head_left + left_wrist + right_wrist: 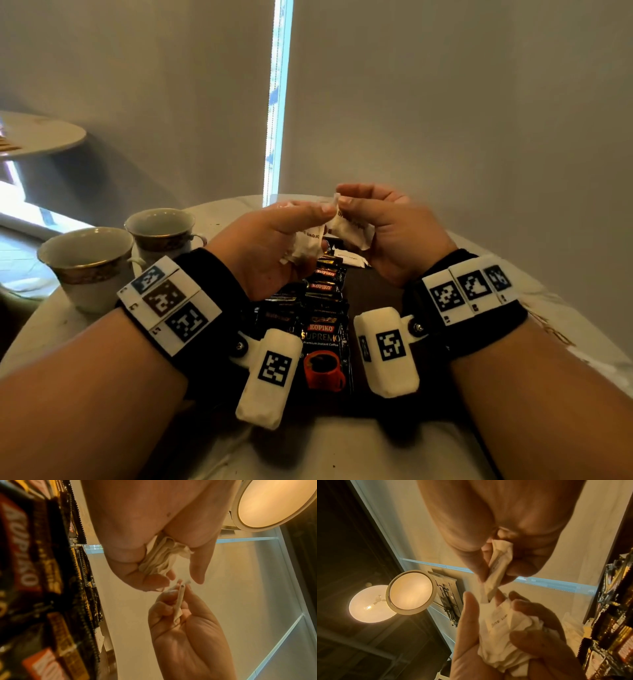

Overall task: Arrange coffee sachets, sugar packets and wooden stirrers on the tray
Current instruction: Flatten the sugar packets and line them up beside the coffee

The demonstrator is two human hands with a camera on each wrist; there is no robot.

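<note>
hands: 2, both raised over the tray, fingertips almost meeting
left hand [270, 246]: curled round a bunch of white sugar packets [306, 245]; count in the bunch unclear, several
right hand [387, 233]: thumb and fingers pinch one sugar packet [349, 228] by its top end, just beside the bunch
loose packet [351, 258]: 1 white one lies on the tray's far part under the hands
coffee sachets [323, 325]: black, overlapping in rows down the tray's left half; at least 5 seen, exact count unclear
tray [373, 291]: dark; right half bare
cups [87, 263]: 2, on the table left of the tray, near the left wrist
stirrers: cannot tell where
table [342, 452]: pale, round; near edge and right side free
</note>
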